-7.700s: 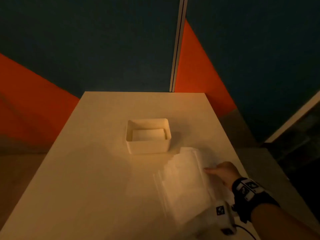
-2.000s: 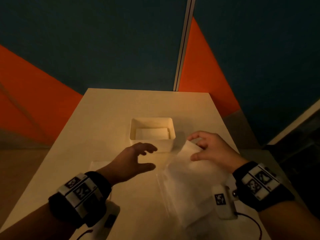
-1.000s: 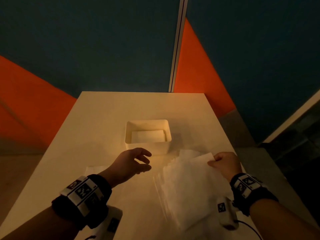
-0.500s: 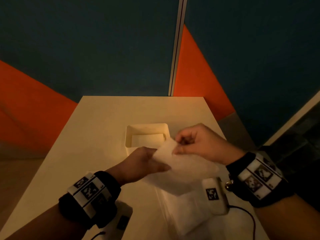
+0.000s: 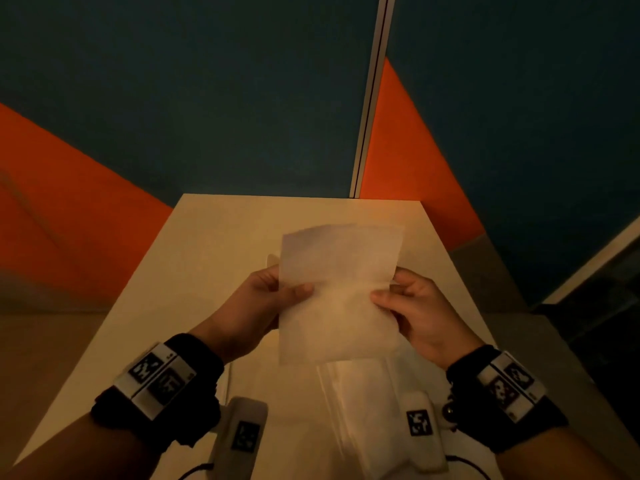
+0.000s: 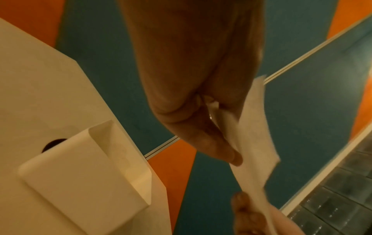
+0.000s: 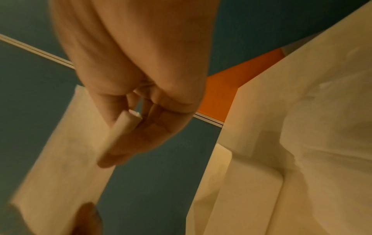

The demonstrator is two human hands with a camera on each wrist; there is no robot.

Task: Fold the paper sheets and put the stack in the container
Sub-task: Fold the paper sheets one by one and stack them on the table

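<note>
I hold one thin white paper sheet upright above the table, and it has a faint horizontal crease. My left hand pinches its left edge, thumb on the near face. My right hand pinches the right edge. The left wrist view shows the left hand's fingers against the sheet. In the right wrist view, the right hand grips the sheet's edge. The stack of sheets lies on the table below. The white container sits beyond, mostly hidden by the sheet in the head view.
The cream table runs to a blue and orange wall. A flat sheet's edge shows beside my left wrist. Bare tabletop lies left of the container and behind it.
My right hand lifted the top sheet off the stack. My left hand took its other edge. Both hands now hold it raised and upright in front of the container.
</note>
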